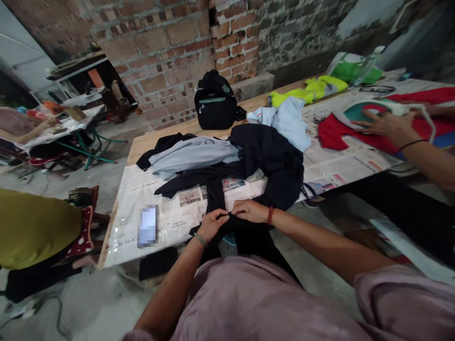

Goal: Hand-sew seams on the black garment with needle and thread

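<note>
At the table's near edge, my left hand [212, 224] pinches the cloth of a black garment [282, 158] between thumb and fingers. Close beside it, my right hand [249, 210] is closed on the same black cloth, its fingertips almost meeting the left ones. The garment spreads from my hands up onto the newspaper-covered table [170, 220], and part of it hangs over the edge toward my lap. A light grey garment [199, 151] lies across dark cloth just beyond. The exact spot between my fingertips is too small to make out.
A phone [148, 225] lies left on the table. Behind the garments are a black backpack [216, 104], pale blue cloth [284, 121] and a neon yellow garment [309, 90]. At right, a co-worker's hands [391, 125] hold an iron [373, 110] over red cloth [334, 132].
</note>
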### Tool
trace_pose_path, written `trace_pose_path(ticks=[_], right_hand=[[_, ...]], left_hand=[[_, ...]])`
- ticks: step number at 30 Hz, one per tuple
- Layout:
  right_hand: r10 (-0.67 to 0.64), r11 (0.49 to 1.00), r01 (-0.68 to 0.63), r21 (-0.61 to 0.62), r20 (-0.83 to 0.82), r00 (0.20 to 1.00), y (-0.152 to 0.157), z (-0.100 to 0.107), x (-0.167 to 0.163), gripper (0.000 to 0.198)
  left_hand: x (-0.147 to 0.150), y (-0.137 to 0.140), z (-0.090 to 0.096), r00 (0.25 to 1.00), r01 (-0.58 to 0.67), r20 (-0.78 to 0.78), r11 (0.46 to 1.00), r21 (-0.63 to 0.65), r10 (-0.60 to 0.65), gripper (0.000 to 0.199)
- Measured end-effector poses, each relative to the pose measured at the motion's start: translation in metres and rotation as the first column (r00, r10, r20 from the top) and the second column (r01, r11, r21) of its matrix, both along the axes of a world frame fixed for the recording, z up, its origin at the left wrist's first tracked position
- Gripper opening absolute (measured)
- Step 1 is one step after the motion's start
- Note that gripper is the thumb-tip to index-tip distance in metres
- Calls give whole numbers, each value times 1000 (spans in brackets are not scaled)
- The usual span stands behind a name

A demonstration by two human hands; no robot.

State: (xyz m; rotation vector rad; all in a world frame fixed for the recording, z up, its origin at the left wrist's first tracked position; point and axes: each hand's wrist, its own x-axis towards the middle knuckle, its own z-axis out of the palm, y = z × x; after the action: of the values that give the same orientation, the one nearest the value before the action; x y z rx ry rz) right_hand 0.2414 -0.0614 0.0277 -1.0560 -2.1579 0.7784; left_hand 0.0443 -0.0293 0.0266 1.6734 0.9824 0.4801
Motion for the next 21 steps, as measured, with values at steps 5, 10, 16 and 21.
trace_pose_path(ticks=[5, 10, 16, 21], right_hand=[[-114, 991, 119, 54, -89, 990, -8, -7, -9, 17], [-186, 976, 202, 84, -162, 969, -12, -17, -18, 16], [-263, 957, 280, 70, -188, 946, -14, -23, -25, 16], [-258, 961, 271, 61, -166, 952, -12, -24, -28, 16]], left_hand=[[0, -2, 3, 998, -48, 41, 999, -27, 49, 20], [0, -7, 1, 994, -80, 75, 995, -53, 84, 18], [4, -12, -8, 986, -155, 68, 987, 27, 153, 17], [4, -17, -14, 975, -214, 67, 975, 57, 210, 15]])
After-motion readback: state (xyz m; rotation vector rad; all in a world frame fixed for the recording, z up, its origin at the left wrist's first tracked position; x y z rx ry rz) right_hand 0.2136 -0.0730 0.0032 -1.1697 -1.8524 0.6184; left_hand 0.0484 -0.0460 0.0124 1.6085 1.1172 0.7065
